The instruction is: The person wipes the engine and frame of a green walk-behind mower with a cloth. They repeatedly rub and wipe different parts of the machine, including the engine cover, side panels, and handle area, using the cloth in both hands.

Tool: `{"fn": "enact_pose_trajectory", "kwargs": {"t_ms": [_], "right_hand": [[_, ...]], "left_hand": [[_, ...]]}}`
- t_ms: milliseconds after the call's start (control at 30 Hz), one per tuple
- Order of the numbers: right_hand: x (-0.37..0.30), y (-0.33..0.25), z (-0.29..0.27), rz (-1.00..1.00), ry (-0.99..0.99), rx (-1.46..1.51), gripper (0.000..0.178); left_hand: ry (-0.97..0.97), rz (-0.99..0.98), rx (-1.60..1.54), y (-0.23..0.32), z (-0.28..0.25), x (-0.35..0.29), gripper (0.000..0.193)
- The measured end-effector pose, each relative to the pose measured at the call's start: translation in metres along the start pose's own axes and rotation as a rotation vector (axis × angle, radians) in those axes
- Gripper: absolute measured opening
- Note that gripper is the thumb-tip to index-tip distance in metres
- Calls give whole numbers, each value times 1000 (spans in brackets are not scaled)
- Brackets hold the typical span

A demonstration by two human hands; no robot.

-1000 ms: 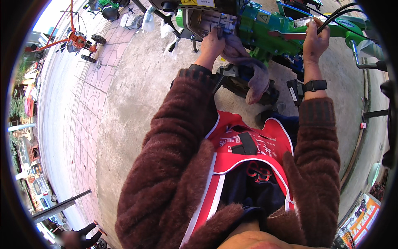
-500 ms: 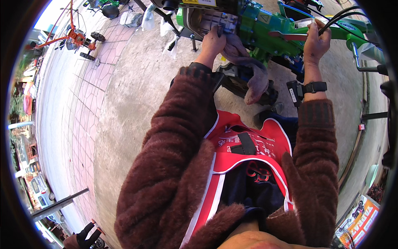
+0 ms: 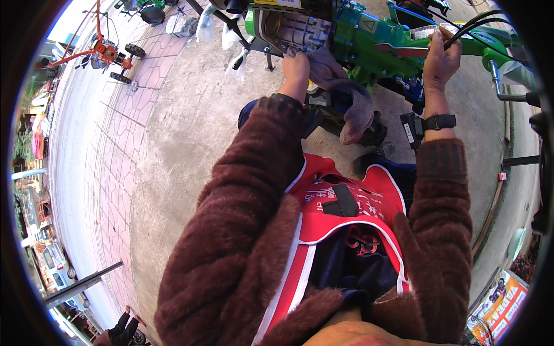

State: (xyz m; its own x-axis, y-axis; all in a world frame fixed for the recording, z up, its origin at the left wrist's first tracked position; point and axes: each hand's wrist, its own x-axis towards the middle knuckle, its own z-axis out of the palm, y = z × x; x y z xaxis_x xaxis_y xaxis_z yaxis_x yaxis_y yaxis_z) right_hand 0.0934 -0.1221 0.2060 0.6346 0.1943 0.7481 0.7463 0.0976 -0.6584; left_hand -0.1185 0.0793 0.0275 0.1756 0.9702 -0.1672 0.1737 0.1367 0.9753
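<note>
A green walk-behind machine [image 3: 360, 34] with a silver finned engine block [image 3: 304, 30] stands in front of me at the top. My left hand [image 3: 296, 70] is closed on a grey-purple rag [image 3: 332, 69] at the lower edge of the engine block. The rag's long end hangs down over a black wheel [image 3: 378, 130]. At the right, my right hand [image 3: 442, 60] is closed around black cables [image 3: 476, 22] beside the machine's green arm [image 3: 473, 46]. Its fingertips touch near a clear ribbed part [image 3: 424, 32].
A metal crank-shaped lever [image 3: 497, 78] sticks out at the far right. Thin clear plastic [image 3: 206, 26] hangs from a dark bar at the left of the engine. An orange tiller [image 3: 107, 53] stands farther left on paving. Another person's arm [image 3: 121, 326] shows at lower left.
My left hand has moved a little toward me and left, from the engine's finned face down to its lower edge, with the rag. My right hand has stayed in place.
</note>
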Motion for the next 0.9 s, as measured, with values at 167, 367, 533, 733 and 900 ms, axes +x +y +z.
{"fn": "enact_pose_trajectory", "kwargs": {"t_ms": [167,367,533,733,900], "right_hand": [[-2,1,1,12,12,79,19],[-1,0,0,10,8,21,19],[-3,0,0,-12,13,51,19],[-1,-1,0,-6,15,14,20],[-1,-2,1,22,19,-20,21]], "left_hand": [[192,45,-88,-27,6,18,36],[89,-27,-263,-10,6,20,39],[37,-99,-511,-12,18,16,44],[-94,-93,-272,-32,10,36,42],[-381,-210,-635,-19,-13,32,30]]}}
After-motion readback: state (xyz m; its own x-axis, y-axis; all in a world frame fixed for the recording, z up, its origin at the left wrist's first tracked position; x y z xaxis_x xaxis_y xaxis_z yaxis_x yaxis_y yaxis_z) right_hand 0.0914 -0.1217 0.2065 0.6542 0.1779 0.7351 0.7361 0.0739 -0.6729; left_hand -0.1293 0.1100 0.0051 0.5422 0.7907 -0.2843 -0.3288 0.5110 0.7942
